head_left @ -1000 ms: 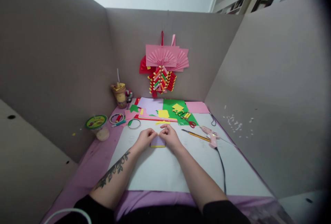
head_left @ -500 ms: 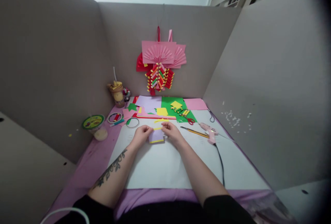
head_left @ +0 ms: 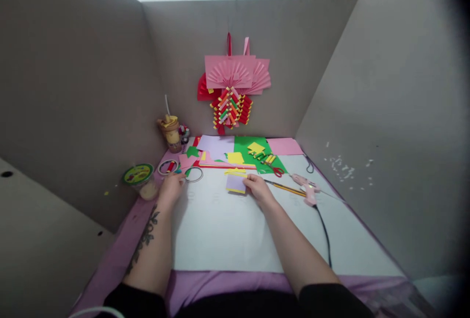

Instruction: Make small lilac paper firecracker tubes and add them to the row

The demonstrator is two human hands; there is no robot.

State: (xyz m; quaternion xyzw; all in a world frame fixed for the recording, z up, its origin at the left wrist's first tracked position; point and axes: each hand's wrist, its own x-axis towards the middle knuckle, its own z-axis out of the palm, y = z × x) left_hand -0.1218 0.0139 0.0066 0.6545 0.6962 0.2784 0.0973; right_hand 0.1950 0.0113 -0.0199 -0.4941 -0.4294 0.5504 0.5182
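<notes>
My right hand point(head_left: 257, 188) pinches the right edge of a small lilac paper piece point(head_left: 235, 183) with yellow strips along its top and bottom edges. The piece is held just over the white work sheet. At the left, my left hand point(head_left: 172, 189) has its fingers closed around a slim blue tube point(head_left: 178, 171); most of the tube is hidden, so its exact kind does not show. Right beside those fingertips lies a tape ring point(head_left: 194, 175). Thin yellow paper strips point(head_left: 235, 171) lie just behind the lilac piece.
Red-handled scissors point(head_left: 278, 172), pencils point(head_left: 286, 188) and a pink glue gun point(head_left: 307, 188) with a trailing cord lie right. A lidded cup point(head_left: 139, 175) and a drink cup point(head_left: 172, 134) stand left. Coloured papers point(head_left: 216, 145) lie behind; paper firecracker decorations point(head_left: 230, 73) hang on the back panel.
My left hand has let go of the lilac paper and moved left to the blue tube. My right hand still holds the paper. The view has shifted slightly.
</notes>
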